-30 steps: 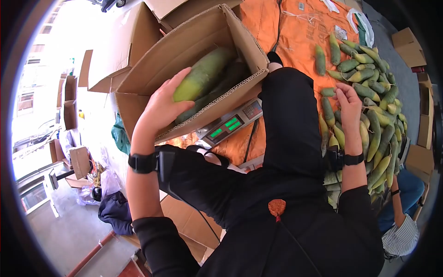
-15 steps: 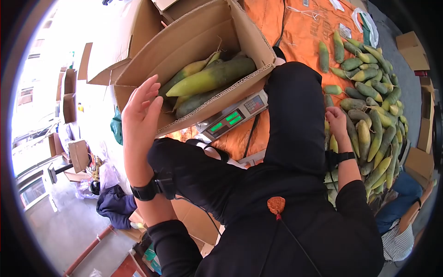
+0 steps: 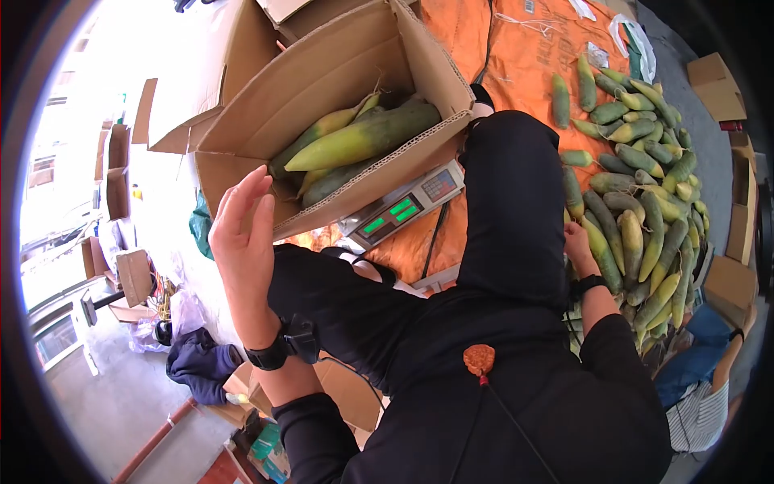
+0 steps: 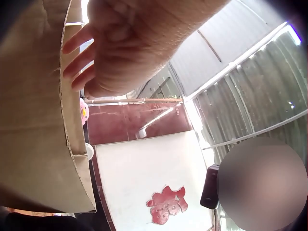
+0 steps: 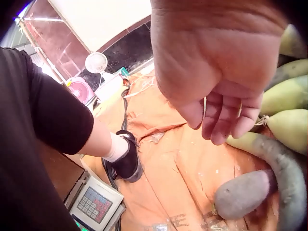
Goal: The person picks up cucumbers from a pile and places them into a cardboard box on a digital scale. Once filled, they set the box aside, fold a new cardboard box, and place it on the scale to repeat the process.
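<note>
- Bamboo shoots (image 3: 637, 202), green and yellow, lie heaped on an orange sheet (image 3: 516, 48) to the person's right; more shoots (image 3: 355, 141) lie inside the cardboard box (image 3: 322, 73).
- The right hand (image 3: 576, 242) is down at the near edge of the heap, just above the shoots; in the right wrist view its fingers (image 5: 226, 115) hang loosely curled and grasp nothing.
- The left hand (image 3: 242, 230) is raised beside the near wall of the box, fingers straight and together, holding nothing; whether it touches the cardboard cannot be told.
- The box rests tilted on a weighing scale (image 3: 403, 206) with green lit digits, too small to read, and a keypad.
- Faint printing on the orange sheet is not legible.
- A black shoe (image 5: 126, 163) stands on the sheet near the scale.
- Flat and folded boxes (image 3: 713, 81) lie around the edges.
</note>
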Tool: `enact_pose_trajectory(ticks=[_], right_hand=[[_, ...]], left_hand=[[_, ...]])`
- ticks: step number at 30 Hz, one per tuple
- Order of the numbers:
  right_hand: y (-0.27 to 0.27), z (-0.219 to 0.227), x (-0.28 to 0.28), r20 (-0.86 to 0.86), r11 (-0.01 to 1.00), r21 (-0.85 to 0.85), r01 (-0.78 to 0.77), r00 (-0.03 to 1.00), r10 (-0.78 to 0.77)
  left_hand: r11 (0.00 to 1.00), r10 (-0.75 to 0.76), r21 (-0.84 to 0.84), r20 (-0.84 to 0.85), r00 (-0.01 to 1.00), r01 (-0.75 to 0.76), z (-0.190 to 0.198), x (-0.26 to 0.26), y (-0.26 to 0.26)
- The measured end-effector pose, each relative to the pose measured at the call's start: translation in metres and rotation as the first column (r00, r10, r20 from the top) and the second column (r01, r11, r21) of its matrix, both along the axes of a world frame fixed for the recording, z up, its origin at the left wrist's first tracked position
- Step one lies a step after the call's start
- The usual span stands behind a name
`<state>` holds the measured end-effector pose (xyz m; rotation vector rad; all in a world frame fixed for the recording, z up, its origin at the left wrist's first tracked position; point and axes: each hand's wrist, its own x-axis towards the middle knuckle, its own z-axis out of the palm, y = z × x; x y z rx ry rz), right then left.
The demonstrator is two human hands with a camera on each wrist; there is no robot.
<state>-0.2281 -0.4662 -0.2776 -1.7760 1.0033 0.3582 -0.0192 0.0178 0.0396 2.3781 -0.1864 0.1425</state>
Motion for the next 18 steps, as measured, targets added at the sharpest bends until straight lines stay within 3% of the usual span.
enact_pose_trajectory(ticks=[14, 18], right_hand=[[0.013, 0.011, -0.019, -0.118, 0.985, 0.061, 0.159, 0.981, -0.151], [0.01, -0.002, -0.025, -0.096, 0.99, 0.065, 0.129, 0.988, -0.122]], left_hand=[[0.999, -0.042, 0.015, 0.016, 0.999, 0.042, -0.006, -0.004, -0.009], [1.0, 0.018, -0.019, 0.008, 1.0, -0.017, -0.011, -0.008, -0.012]])
